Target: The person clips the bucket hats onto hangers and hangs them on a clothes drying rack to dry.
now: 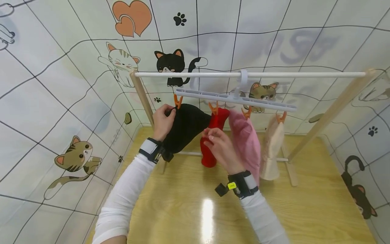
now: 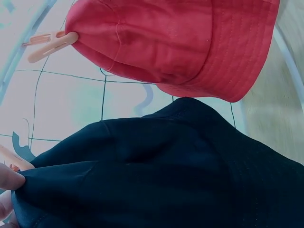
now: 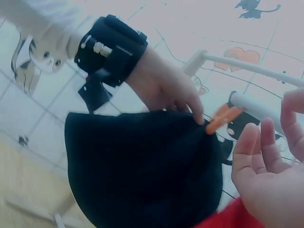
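A black bucket hat (image 1: 189, 127) hangs by an orange clip (image 1: 178, 101) at the left end of a pale hanger (image 1: 234, 98). Beside that clip, my left hand (image 1: 163, 123) pinches the crown of the hat; the right wrist view shows the clip (image 3: 223, 118) biting the same fabric. My right hand (image 1: 222, 147) is in front of the red bucket hat (image 1: 208, 159), its fingers loosely bent around nothing. The left wrist view shows the red hat (image 2: 166, 42) hanging from its own clip (image 2: 52, 45), with the black hat's brim spread below.
A pink hat (image 1: 245, 139) and a cream hat (image 1: 271, 156) hang farther right on the same hanger. The hanger hooks over a white bar (image 1: 189, 74) between wooden posts (image 1: 329, 115). Cat-printed cloth (image 1: 76, 27) surrounds the wooden tabletop (image 1: 179, 210).
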A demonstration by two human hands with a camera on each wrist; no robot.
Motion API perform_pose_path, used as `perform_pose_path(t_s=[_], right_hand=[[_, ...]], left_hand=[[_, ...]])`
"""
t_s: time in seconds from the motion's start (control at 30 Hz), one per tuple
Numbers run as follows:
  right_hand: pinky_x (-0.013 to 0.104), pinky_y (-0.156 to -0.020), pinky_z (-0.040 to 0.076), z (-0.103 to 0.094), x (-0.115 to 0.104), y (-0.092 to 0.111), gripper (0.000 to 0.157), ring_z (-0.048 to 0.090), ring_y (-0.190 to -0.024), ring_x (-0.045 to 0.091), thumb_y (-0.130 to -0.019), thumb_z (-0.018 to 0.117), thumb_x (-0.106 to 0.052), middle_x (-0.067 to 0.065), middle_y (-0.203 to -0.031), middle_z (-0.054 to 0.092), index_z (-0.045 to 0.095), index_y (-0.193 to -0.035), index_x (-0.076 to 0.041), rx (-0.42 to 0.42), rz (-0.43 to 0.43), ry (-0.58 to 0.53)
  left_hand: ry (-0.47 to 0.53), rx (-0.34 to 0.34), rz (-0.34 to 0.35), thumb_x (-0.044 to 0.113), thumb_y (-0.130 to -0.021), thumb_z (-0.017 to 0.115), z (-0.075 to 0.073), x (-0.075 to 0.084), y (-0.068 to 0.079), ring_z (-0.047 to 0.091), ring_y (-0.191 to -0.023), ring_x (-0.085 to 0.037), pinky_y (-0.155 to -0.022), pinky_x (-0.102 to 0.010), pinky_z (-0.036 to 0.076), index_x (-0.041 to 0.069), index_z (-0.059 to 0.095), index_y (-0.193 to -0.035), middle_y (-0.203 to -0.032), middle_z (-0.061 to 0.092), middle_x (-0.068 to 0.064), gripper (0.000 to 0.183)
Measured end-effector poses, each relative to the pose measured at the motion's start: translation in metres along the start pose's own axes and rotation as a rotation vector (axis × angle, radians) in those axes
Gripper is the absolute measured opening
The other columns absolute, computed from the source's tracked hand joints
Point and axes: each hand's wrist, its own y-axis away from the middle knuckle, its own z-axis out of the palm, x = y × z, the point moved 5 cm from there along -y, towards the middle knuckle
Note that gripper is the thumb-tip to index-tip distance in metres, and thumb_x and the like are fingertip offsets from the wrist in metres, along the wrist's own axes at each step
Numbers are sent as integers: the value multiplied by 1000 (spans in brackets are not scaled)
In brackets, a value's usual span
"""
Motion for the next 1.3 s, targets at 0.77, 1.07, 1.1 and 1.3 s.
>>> perform_pose_path(t_s=[0.77, 1.07, 1.1, 1.3], right_hand=[[33, -90, 48, -60, 68, 90, 23, 56, -106, 35, -95, 56, -3, 15, -112, 59, 57, -117, 3, -222, 118, 762], [32, -88, 50, -69, 70, 108, 20, 59, -102, 34, -95, 56, -2, 16, -110, 61, 58, -114, 3, -196, 67, 814], [32, -88, 50, -70, 68, 109, 20, 59, -102, 35, -95, 56, -2, 17, -110, 61, 58, -114, 3, -195, 58, 826], [32, -83, 51, -75, 60, 115, 20, 61, -100, 27, -96, 54, -1, 18, -109, 62, 58, -115, 5, -148, 14, 910]], left_hand=[[-52, 74, 122, 6, -92, 60, 1, -24, 12, 60, -84, -33, -77, -43, 45, -5, 67, -95, -91, 65, -19, 13], [-75, 70, 202, 3, -90, 59, 3, -25, 21, 61, -88, -35, -78, -45, 46, -6, 66, -98, -96, 65, -20, 15], [-73, 72, 206, 2, -89, 59, 3, -25, 22, 61, -89, -35, -79, -45, 46, -6, 66, -99, -96, 65, -20, 15], [-95, 66, 246, -1, -88, 58, 5, -19, 31, 57, -99, -36, -86, -45, 45, -7, 58, -117, -110, 61, -23, 29]])
